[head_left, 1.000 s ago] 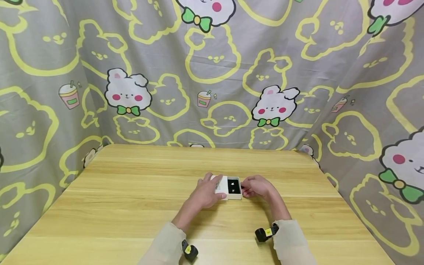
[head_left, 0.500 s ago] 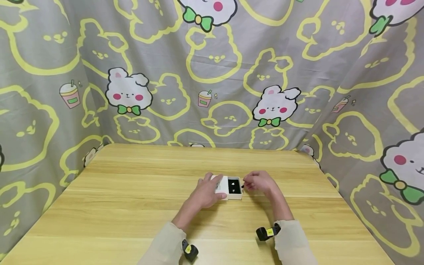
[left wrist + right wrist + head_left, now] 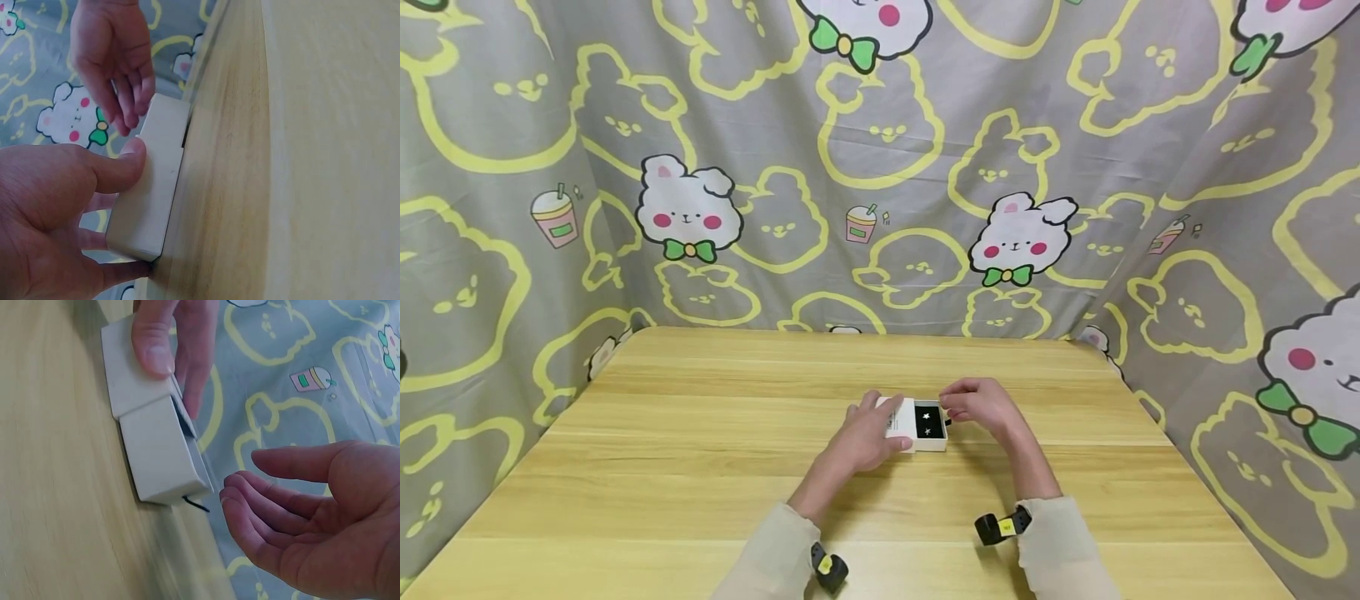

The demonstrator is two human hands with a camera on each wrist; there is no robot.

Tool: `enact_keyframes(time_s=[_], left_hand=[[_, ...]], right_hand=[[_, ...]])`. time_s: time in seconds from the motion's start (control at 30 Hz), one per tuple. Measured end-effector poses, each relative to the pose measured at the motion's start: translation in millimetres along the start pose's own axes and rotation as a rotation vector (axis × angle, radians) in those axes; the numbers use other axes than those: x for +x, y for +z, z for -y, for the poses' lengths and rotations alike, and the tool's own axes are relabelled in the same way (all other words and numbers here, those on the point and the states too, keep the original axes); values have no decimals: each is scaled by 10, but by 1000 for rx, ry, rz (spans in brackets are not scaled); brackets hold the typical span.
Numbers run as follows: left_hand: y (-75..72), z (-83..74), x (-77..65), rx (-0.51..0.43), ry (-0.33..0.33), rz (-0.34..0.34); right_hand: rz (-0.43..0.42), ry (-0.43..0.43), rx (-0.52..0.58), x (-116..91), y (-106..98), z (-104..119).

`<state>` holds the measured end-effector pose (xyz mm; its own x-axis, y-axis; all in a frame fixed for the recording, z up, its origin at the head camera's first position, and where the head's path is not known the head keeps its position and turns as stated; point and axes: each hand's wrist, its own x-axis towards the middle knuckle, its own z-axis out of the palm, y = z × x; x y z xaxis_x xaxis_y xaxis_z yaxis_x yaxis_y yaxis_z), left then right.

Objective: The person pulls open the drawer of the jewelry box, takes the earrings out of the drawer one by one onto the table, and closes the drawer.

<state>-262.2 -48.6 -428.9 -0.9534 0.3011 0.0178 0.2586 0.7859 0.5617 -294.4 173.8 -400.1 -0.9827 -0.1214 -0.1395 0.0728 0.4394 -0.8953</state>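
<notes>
A small white sliding box (image 3: 901, 425) lies on the wooden table (image 3: 700, 467) at its middle. Its drawer (image 3: 929, 421) is pulled out to the right and shows a black insert with two white stars. My left hand (image 3: 867, 435) grips the box's sleeve (image 3: 156, 181), thumb on the near side and fingers over the top. My right hand (image 3: 976, 402) hovers just above the drawer's right end, fingers loosely bent and holding nothing (image 3: 275, 506). A thin black pull tab (image 3: 197, 505) sticks out of the drawer's end (image 3: 164, 456).
A grey cloth (image 3: 880, 167) printed with yellow outlines and white bunnies hangs round the table at the back and on both sides. Both wrists wear small black cameras (image 3: 1000, 528).
My right hand has let go of the drawer's end and risen, drifting slightly back and left over it. The left hand and the box have stayed still.
</notes>
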Motion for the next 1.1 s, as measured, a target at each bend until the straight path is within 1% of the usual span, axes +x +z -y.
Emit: enact_keyframes(time_s=[0.1, 0.23, 0.37, 0.47, 0.67, 0.87, 1.0, 1.1], left_hand=[[1, -7, 0, -1, -1, 2], [4, -1, 8, 5, -3, 8], [7, 7, 21, 8, 2, 0], [6, 9, 23, 5, 9, -9], [-9, -3, 3, -6, 12, -7], [-6, 5, 5, -8, 16, -6], [4, 10, 9, -9, 9, -6], [11, 19, 10, -5, 9, -9]], right_hand=[[4, -6, -32, -18, 9, 30], [-20, -4, -46, -26, 27, 62], [-35, -26, -68, -16, 62, 74], [-45, -47, -98, -6, 97, 71], [-91, -42, -157, -14, 166, 84], [-100, -70, -230, -10, 240, 75], [-122, -97, -283, 0, 272, 81], [-132, -106, -294, 4, 287, 82]])
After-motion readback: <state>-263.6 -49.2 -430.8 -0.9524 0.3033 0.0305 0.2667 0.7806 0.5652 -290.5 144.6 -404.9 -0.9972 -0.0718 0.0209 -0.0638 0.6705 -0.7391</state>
